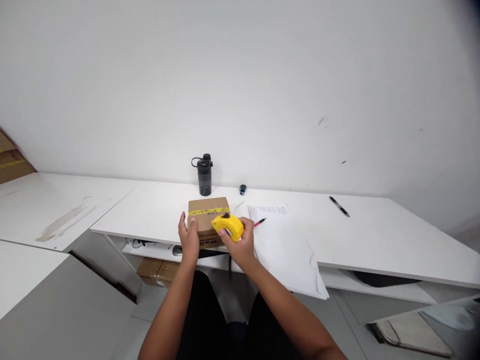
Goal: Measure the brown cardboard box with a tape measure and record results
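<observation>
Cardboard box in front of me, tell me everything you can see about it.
The cardboard box is brown and closed, sitting flat near the front edge of the white table. A yellow strip crosses its top. The left hand rests against its left side; the right hand holds a yellow tape measure over its right front corner. Print on the front is unreadable.

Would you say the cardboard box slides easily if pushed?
The cardboard box looks stiff and flat-bottomed, so it should slide, not roll. Being squat, it seems unlikely to tip. The left hand grips it, perhaps because it shifts easily.
</observation>
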Action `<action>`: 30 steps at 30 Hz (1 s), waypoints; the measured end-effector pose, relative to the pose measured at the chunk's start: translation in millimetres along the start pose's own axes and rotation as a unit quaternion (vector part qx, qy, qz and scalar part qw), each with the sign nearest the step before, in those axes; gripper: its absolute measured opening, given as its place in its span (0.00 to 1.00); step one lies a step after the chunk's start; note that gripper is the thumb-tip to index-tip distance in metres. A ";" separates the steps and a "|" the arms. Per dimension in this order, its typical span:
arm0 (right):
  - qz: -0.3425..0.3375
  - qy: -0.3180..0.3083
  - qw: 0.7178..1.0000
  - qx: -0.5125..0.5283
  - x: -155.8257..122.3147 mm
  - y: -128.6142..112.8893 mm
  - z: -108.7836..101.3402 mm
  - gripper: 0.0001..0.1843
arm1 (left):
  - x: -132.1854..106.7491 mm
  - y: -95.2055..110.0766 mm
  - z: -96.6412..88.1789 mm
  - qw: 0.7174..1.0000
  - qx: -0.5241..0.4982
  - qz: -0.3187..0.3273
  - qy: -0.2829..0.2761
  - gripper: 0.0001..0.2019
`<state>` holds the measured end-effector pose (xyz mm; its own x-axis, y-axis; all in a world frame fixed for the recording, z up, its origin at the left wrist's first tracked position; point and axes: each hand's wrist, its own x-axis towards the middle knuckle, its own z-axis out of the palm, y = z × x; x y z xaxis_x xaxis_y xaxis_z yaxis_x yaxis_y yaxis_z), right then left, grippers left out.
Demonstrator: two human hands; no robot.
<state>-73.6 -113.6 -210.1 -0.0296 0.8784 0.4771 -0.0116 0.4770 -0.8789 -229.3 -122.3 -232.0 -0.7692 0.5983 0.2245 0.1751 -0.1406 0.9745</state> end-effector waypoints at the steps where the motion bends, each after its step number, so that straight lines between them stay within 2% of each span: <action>1: 0.036 0.016 0.999 0.036 -11.3 2.6 -7.0 0.27 | -4.6 2.4 1.3 1.000 0.024 -0.002 0.006 0.29; 3: 0.112 0.023 0.989 0.095 -31.2 7.3 -18.7 0.25 | -18.6 8.2 0.6 0.996 0.072 0.021 0.042 0.34; 6: 0.201 0.016 0.968 0.148 -53.9 13.6 -31.6 0.25 | -53.9 15.7 -8.5 0.978 0.101 0.152 0.103 0.35; 7: 0.220 0.013 0.962 0.162 -60.0 15.6 -35.1 0.26 | -68.5 17.1 -12.5 0.972 0.093 0.198 0.089 0.33; 8: 0.230 0.010 0.957 0.175 -65.6 17.4 -38.3 0.27 | -83.5 18.2 -16.0 0.971 0.077 0.223 0.044 0.30; 9: 0.232 0.009 0.955 0.186 -70.9 19.0 -41.2 0.28 | -97.9 19.1 -18.5 0.975 0.061 0.211 -0.021 0.28; 10: 0.228 0.009 0.954 0.194 -75.8 20.2 -43.7 0.29 | -111.0 20.0 -19.8 0.980 0.046 0.175 -0.086 0.27; 12: 0.205 0.010 0.958 0.201 -84.7 21.1 -47.8 0.29 | -130.3 22.3 -18.4 0.978 0.019 0.062 -0.197 0.25; 14: 0.180 -0.001 0.964 0.196 -92.1 21.1 -51.2 0.28 | -139.1 23.5 -14.2 0.966 0.001 -0.039 -0.256 0.26; 17: 0.171 -0.044 0.969 0.171 -101.8 24.4 -56.8 0.25 | -138.1 15.5 -13.2 0.953 -0.010 -0.102 -0.285 0.26; 20: 0.171 -0.072 0.974 0.132 -113.9 37.0 -65.5 0.23 | -134.6 -7.6 -26.5 0.931 -0.015 -0.161 -0.328 0.24; 23: 0.131 -0.134 0.977 0.104 -129.0 54.6 -74.6 0.23 | -135.5 -33.3 -47.9 0.884 -0.036 -0.292 -0.364 0.25; 25: 0.097 -0.196 0.972 0.089 -137.4 62.2 -78.7 0.24 | -135.4 -40.8 -59.3 0.849 -0.043 -0.365 -0.379 0.26; 27: 0.070 -0.249 0.963 0.077 -140.2 61.8 -81.5 0.25 | -130.7 -35.0 -65.0 0.824 -0.031 -0.392 -0.408 0.25; 30: 0.059 -0.283 0.955 0.071 -123.7 46.5 -87.4 0.23 | -111.1 -3.0 -64.4 0.812 0.004 -0.352 -0.465 0.22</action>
<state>16.9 -197.3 -309.7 -0.5742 0.7482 0.3323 -0.1096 0.3320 -0.9369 -183.9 -239.1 -260.1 0.1160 0.8657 -0.4870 -0.0996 0.4980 0.8615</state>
